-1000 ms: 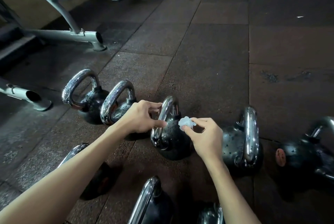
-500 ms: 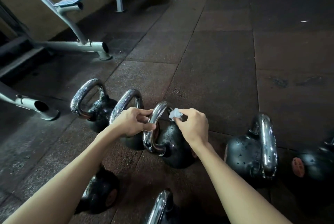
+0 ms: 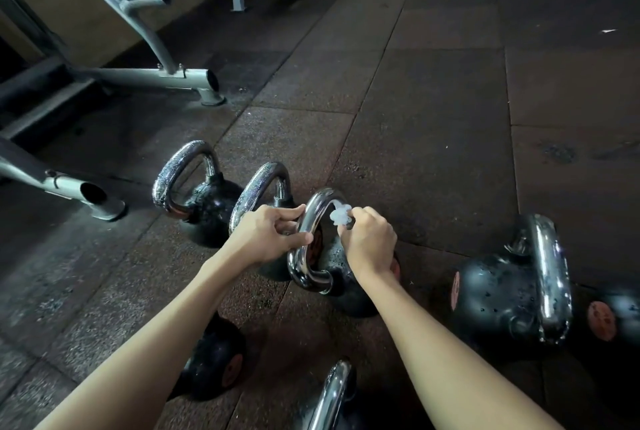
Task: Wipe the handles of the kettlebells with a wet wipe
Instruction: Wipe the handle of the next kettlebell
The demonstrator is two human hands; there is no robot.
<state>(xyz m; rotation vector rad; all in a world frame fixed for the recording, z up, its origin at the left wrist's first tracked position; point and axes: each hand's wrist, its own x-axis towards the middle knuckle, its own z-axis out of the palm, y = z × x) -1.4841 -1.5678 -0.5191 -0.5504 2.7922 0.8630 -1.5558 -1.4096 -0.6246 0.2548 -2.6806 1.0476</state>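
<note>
Kettlebell handle [image 3: 304, 239], 3rd from left in the row on the floor [image 3: 415, 152], runs near-to-far btwn both hands, loop tipped left of its ball. Right hand [image 3: 369, 242] fingers [image 3: 362, 214] pinch the balled wet wipe [image 3: 340, 216] against the far top bend; left hand [image 3: 266, 239] grips the bar's left side. Next stroke prob. follows the bar back toward the person.

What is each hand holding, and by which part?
The left hand grips the middle kettlebell's handle on its left side; the right hand pinches the balled wipe by its lower edge.
</note>
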